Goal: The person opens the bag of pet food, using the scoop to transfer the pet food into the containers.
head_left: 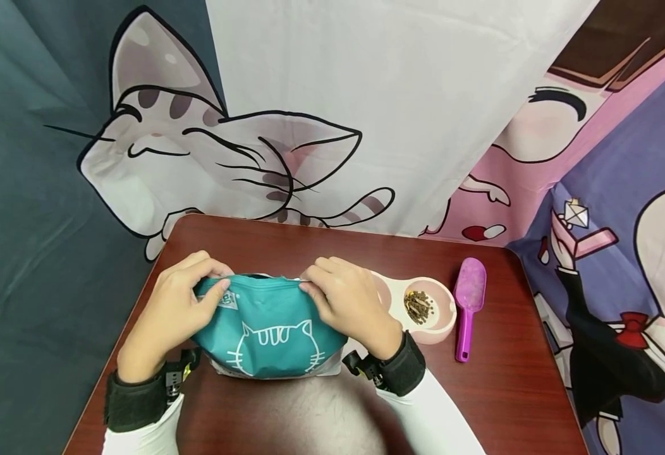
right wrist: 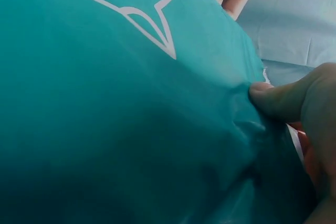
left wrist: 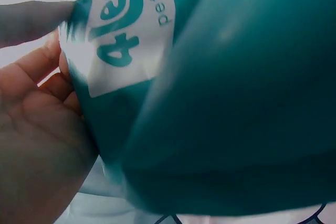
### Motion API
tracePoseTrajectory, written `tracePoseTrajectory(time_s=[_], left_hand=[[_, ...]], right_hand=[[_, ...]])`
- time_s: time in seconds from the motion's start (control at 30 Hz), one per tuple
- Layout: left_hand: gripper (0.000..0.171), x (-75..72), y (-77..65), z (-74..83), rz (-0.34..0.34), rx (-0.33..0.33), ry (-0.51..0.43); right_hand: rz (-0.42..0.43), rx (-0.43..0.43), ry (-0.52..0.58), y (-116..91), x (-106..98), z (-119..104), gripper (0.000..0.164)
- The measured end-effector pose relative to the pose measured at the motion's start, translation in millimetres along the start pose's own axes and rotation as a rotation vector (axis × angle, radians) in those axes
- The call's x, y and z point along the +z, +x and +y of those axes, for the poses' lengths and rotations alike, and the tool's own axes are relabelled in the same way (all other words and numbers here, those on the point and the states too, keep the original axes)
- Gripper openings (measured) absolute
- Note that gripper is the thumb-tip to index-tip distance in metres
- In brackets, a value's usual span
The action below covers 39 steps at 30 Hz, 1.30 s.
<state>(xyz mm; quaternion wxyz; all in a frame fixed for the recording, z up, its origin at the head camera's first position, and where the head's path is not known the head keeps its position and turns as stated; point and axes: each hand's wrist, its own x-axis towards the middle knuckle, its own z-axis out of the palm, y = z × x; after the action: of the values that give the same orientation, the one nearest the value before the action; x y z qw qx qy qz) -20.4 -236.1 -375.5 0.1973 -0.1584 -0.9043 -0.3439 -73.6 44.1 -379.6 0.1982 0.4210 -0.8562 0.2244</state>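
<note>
A teal pet food bag (head_left: 275, 335) with a white cat outline stands on the table, its top edge towards the far side. My left hand (head_left: 181, 300) pinches the bag's upper left corner between thumb and fingers, beside the white label (left wrist: 131, 40) seen large in the left wrist view. At the upper right corner, my right hand (head_left: 352, 300) grips the edge; its thumb (right wrist: 278, 98) presses the front of the bag in the right wrist view. A narrow dark gap shows along the top edge. What the bag holds is hidden.
Right of the bag is a pink-and-white double bowl (head_left: 445, 328), partly covered by my right hand, with brown kibble (head_left: 418, 306) in its right cup. A purple scoop (head_left: 470, 297) lies beyond it. Printed curtains surround the brown table (head_left: 503, 379).
</note>
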Motion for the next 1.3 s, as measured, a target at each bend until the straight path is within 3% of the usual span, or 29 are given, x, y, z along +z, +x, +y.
tracePoseTrajectory(time_s=[0.43,0.6,0.8,0.97,1.2,1.3], left_hand=[[0.024,5.2,1.3,1.3,0.036,0.070,-0.063],[0.018,6.0,3.5,5.1,0.002,0.079,0.007],[0.034,7.9,5.2,10.8,-0.030,0.098,0.079],[0.019,10.5,11.4,11.1,-0.017,0.129,0.031],[0.018,15.5,14.2,11.4,-0.025,0.188,0.023],[0.019,15.8,14.3,10.4,-0.026,0.193,0.011]], right_hand=[[0.018,0.001,0.026,0,2,3,0.011],[0.018,0.003,0.030,-1,3,3,0.010],[0.020,0.004,0.032,-2,3,5,0.010],[0.025,-0.002,0.036,-2,3,6,0.009],[0.026,-0.013,0.036,-3,1,7,0.010],[0.024,-0.017,-0.013,-3,-1,5,0.013]])
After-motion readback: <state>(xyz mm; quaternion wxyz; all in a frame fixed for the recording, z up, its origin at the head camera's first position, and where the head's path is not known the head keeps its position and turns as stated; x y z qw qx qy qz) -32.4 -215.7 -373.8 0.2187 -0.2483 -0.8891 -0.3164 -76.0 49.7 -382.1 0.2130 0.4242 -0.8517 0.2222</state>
